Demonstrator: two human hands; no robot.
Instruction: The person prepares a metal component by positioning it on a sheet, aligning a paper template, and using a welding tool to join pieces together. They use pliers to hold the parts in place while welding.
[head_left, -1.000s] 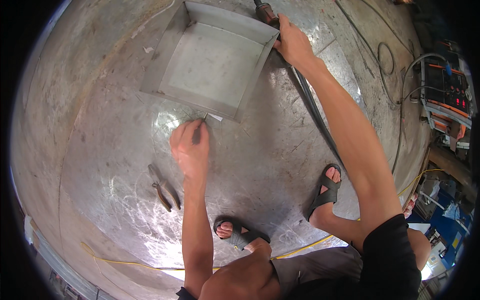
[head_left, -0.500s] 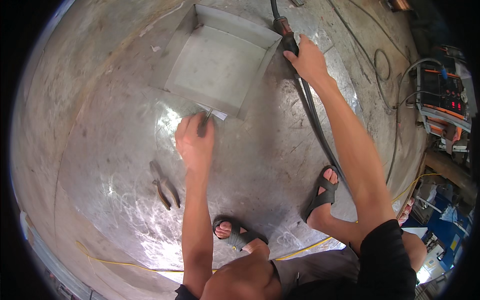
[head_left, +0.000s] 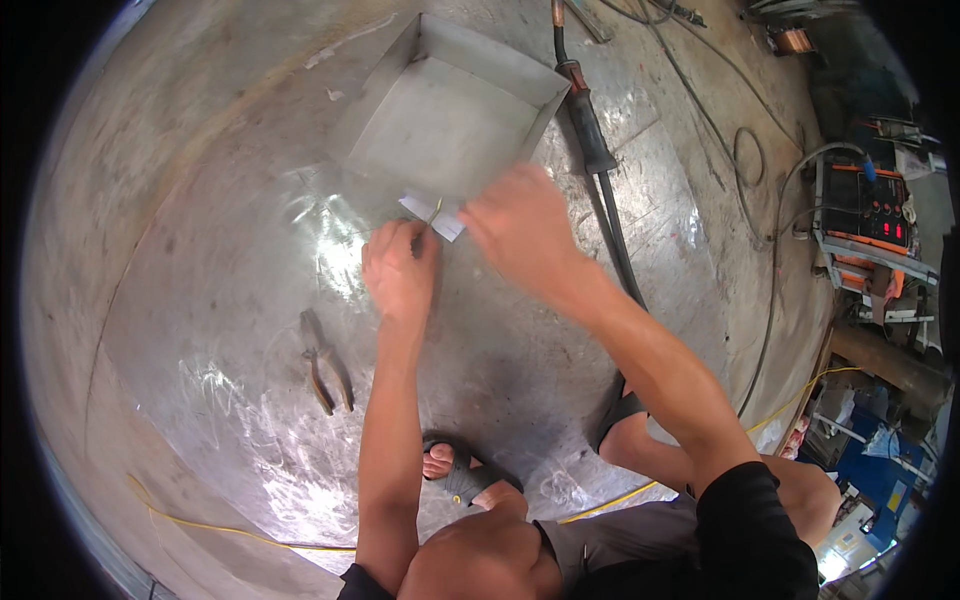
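Note:
My left hand [head_left: 400, 262] is closed around a slim tool with a dark handle [head_left: 416, 244]; its exact kind I cannot make out. A thin tip shows beyond the fingers, over a small white flat piece [head_left: 432, 216]. That piece lies by the near side of an open, square sheet-metal box [head_left: 450, 125]. Blurred by motion, my right hand [head_left: 525, 225] is over the near right part of the box, its fingers too smeared to read. A welding torch [head_left: 590, 125] with a black handle lies right of the box.
Combination pliers [head_left: 325, 365] lie on the metal sheet [head_left: 250, 330], left of my left forearm. The torch cable [head_left: 615, 240] runs back toward my right foot. An orange and black welding machine [head_left: 865, 205] stands at the far right, with loose cables [head_left: 765, 245] on the floor.
My right hand has let go of the welding torch and swung left to the box. The torch now lies on the sheet. My left hand still grips the tool.

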